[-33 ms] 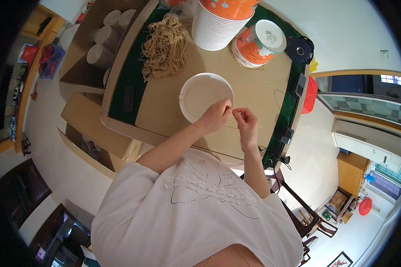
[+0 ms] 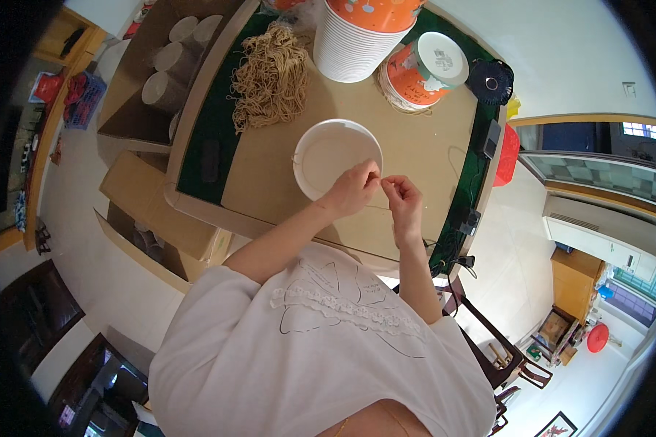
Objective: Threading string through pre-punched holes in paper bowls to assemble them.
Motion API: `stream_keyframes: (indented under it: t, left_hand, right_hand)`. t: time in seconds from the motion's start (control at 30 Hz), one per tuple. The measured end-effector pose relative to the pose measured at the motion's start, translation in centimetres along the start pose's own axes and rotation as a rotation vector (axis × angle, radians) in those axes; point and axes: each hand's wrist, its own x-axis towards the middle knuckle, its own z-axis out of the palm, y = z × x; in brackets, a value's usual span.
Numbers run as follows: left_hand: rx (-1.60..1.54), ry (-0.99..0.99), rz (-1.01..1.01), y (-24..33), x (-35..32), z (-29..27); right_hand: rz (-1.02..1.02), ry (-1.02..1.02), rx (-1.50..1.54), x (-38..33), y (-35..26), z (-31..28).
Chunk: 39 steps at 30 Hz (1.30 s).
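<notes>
A white paper bucket (image 2: 337,131) stands upright on the brown board, its opening facing up. Over its near right rim my left hand (image 2: 351,191) is closed, fingertips pinched together. Beside it, just right of the rim, my right hand (image 2: 404,205) pinches too, and the fingertips of both nearly meet. Whatever lies between them is too small to make out. At the bucket's left rim a small tan bit shows. Farther off on the left lies a tangled heap of tan cords (image 2: 271,79).
Behind the bucket stand a tall stack of nested white paper buckets (image 2: 357,54) and orange printed buckets (image 2: 419,76) with cord around them. A dark round fan-like object (image 2: 490,81) sits at the far right corner. Cardboard boxes (image 2: 157,207) holding cups flank the table's left; black cables (image 2: 463,262) hang at right.
</notes>
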Motion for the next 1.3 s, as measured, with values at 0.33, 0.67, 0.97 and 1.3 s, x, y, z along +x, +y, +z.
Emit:
stream_keyframes:
  t: [0.33, 0.67, 0.97, 1.3]
  left_hand:
    - [0.376, 0.173, 0.196, -1.8, 0.6, -0.2]
    - [0.463, 0.251, 0.315, -1.4, 0.7, 0.0]
    - [0.581, 0.228, 0.388, -0.8, 0.7, 0.2]
    - [0.255, 0.086, -0.09, -1.6, 0.8, -0.8]
  right_hand:
    - [0.097, -0.019, 0.078, 2.3, 2.1, -0.6]
    - [0.134, -0.068, 0.147, 2.4, 2.8, -0.1]
    - [0.134, -0.125, 0.131, 2.2, 2.7, -0.6]
    - [0.134, -0.13, 0.192, 1.4, 3.2, -0.8]
